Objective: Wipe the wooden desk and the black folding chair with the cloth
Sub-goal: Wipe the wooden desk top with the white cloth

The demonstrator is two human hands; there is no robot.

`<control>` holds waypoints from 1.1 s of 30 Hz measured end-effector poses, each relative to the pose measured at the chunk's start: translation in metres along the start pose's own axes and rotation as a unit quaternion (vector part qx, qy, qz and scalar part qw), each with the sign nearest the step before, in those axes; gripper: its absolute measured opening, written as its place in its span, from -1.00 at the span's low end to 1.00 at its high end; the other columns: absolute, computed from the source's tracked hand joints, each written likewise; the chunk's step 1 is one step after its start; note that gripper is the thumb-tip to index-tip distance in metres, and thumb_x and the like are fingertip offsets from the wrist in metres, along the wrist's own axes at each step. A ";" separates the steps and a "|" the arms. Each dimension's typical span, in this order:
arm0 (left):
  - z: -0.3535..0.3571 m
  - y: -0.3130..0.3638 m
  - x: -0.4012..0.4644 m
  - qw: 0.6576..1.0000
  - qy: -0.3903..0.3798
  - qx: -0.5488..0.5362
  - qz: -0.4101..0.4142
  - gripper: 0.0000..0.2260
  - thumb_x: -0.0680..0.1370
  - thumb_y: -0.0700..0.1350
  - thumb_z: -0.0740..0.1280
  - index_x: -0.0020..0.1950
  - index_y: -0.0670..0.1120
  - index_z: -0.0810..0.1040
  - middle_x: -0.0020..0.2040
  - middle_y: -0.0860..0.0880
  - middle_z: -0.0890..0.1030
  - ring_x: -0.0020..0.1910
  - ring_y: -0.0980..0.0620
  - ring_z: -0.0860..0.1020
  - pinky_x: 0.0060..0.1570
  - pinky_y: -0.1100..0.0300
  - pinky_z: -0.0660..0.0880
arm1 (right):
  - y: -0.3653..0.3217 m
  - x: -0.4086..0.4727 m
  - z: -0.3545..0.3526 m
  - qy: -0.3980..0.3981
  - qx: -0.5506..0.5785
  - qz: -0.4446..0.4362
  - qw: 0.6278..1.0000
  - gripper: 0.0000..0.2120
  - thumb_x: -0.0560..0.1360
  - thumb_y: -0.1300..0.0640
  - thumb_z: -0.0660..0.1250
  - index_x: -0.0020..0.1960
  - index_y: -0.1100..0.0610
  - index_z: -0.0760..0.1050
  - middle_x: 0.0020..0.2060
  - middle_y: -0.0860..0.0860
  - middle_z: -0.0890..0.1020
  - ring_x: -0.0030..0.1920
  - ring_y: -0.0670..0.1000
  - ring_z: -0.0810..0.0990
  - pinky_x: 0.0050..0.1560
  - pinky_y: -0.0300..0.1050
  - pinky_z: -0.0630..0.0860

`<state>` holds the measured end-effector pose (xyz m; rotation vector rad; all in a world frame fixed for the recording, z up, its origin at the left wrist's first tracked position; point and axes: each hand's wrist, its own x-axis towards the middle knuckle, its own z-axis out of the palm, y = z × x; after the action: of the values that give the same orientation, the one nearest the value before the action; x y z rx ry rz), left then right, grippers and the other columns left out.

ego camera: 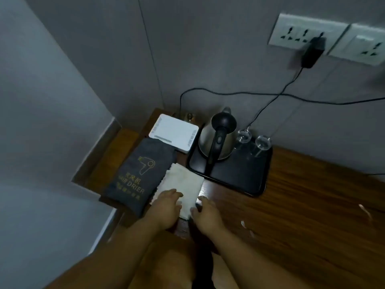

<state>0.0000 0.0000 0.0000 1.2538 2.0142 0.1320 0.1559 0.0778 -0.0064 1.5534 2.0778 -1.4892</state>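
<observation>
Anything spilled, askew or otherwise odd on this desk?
Nothing spilled. A few small white scraps litter the wooden desk right of the hands, and the dark hair drier bag overhangs the desk's left edge. Kettle and glasses stand on their tray.

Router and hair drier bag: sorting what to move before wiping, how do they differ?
The router is white, rigid and boxy; the bag is dark grey, soft, printed with gold lettering. The router lies by the wall; the bag lies nearer, touching the cloth. Both rest on the desk.
</observation>
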 end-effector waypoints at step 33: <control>0.077 0.149 -0.082 0.675 -0.014 -0.731 -0.096 -0.72 0.63 -0.22 0.30 0.33 -0.07 0.57 0.20 -0.14 0.72 0.16 -0.15 0.70 0.02 -0.04 0.67 | 0.123 -0.159 -0.058 0.090 0.623 0.134 0.765 -0.30 0.48 -0.18 0.47 0.53 0.01 0.38 0.39 0.01 0.59 0.32 0.11 0.61 0.42 0.26 0.47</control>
<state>0.1781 -0.0114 0.0561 -0.0388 1.2276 1.3010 0.3494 0.0161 0.0454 2.2068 0.6008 -2.8698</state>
